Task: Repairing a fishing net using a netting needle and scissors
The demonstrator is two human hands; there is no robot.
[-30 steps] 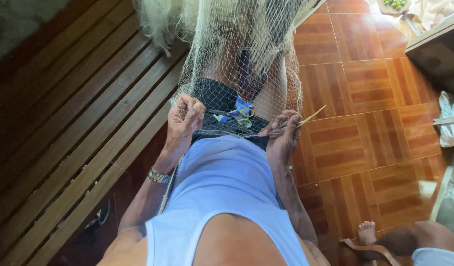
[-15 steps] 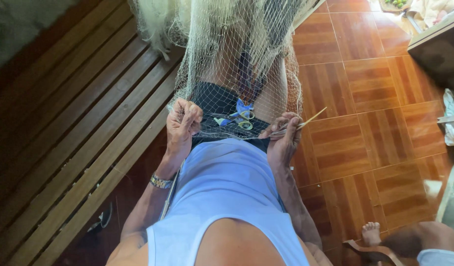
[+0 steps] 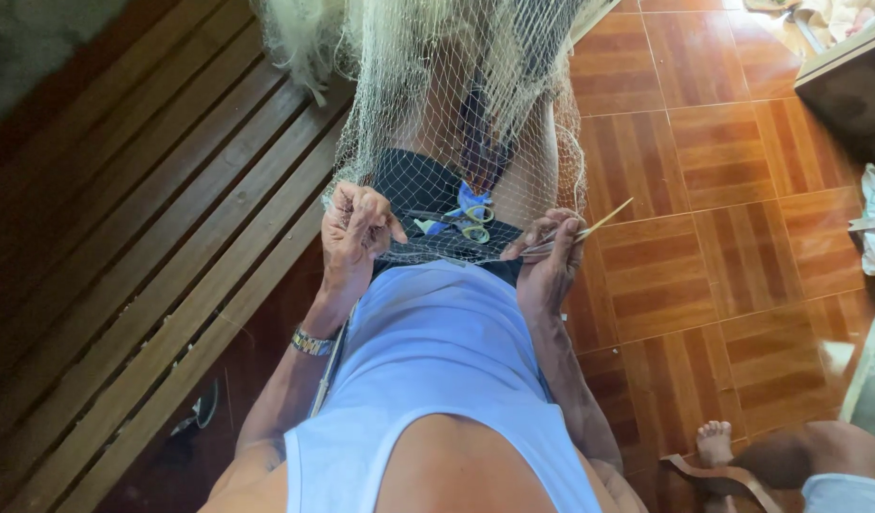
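The left hand (image 3: 358,231) is closed, pinching the pale fishing net (image 3: 456,104) over the lap. The right hand (image 3: 549,258) grips a thin netting needle (image 3: 594,226) against the mesh.

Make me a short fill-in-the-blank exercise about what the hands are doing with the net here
1. The right hand holds a thin yellowish ____.
2. The left hand pinches the pale fishing ____.
3. A watch sits on the ____ wrist.
4. Scissors with green-yellow handles lie under the net, on the person's ____.

Missing words: needle; net; left; lap
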